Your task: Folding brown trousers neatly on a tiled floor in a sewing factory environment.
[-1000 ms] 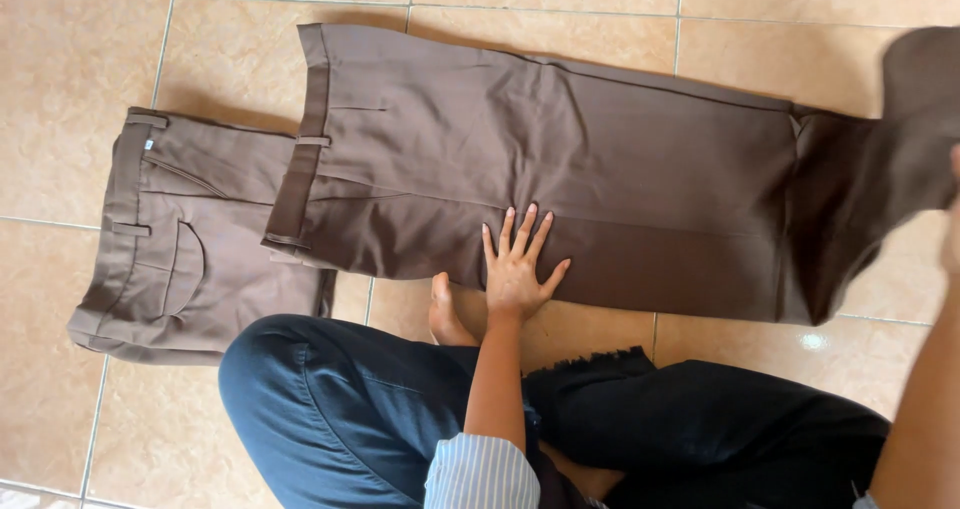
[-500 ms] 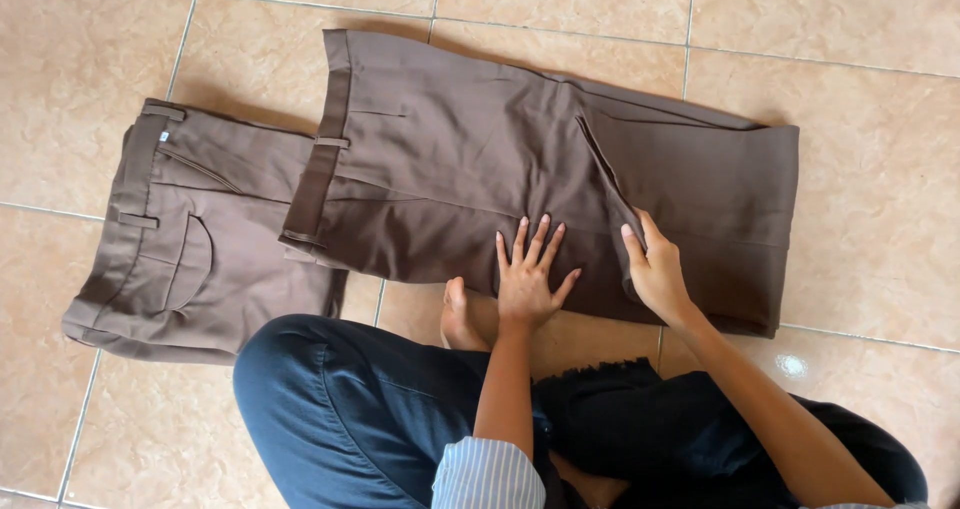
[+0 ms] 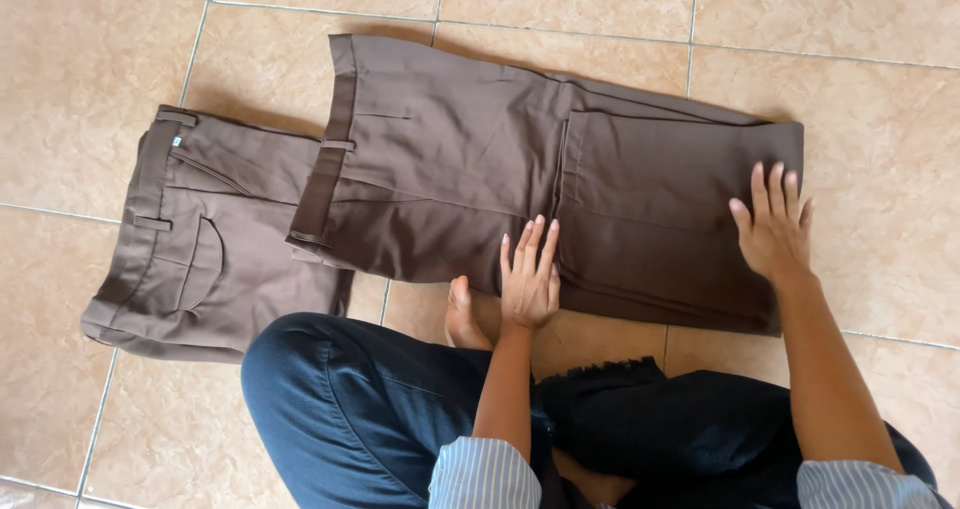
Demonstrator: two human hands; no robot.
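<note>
A pair of brown trousers (image 3: 450, 159) lies flat on the tiled floor, its legs folded back over themselves so the fold edge is at the right. My left hand (image 3: 528, 274) presses flat on the near edge of the trousers, fingers spread, beside the doubled layer. My right hand (image 3: 772, 225) rests flat on the folded end at the right, fingers together and pointing away. A second folded brown pair (image 3: 200, 259) sits to the left, its right side tucked under the first pair's waistband.
I sit cross-legged in dark blue trousers (image 3: 350, 409) with a bare foot (image 3: 462, 314) touching the near edge of the cloth. Beige floor tiles (image 3: 70, 89) surround everything.
The trouser legs have been folded over from the right. My right hand then slid along the folded layer toward its right end. My left hand stayed pressed in place.
</note>
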